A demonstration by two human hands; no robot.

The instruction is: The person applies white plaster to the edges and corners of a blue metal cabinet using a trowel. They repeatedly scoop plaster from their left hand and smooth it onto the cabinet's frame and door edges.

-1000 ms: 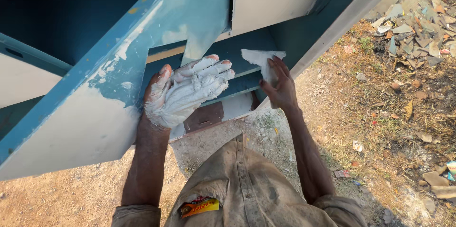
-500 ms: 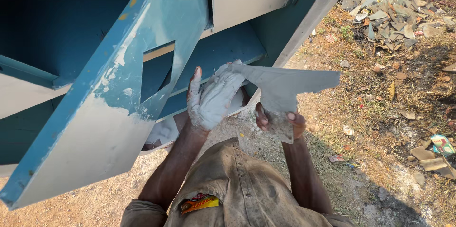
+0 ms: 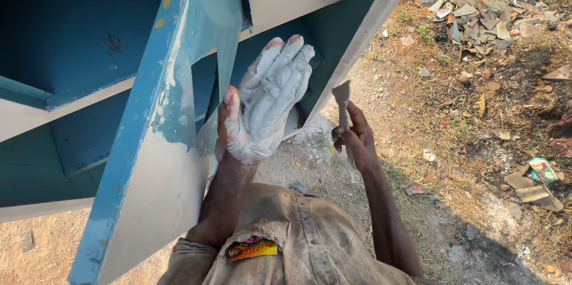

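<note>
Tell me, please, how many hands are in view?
2: the left hand, coated in pale filler, is raised open-palmed by the blue frame; the right hand grips a putty knife.

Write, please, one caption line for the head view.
Left hand coated in grey-white putty, palm open; right hand holding a putty knife beside a blue metal frame.

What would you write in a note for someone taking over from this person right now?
Left hand: open, palm up, coated in grey-white putty, holding no tool, raised in front of the blue metal frame.
Right hand: closed on a small putty knife, blade up, beside the frame's slanted edge.
Done: pale putty covers the lower part of the diagonal bar and patches higher up.
Left: bare blue paint remains on the upper bar and the inner panels.
Nearby: dirt ground with scrap pieces to the right.
</note>
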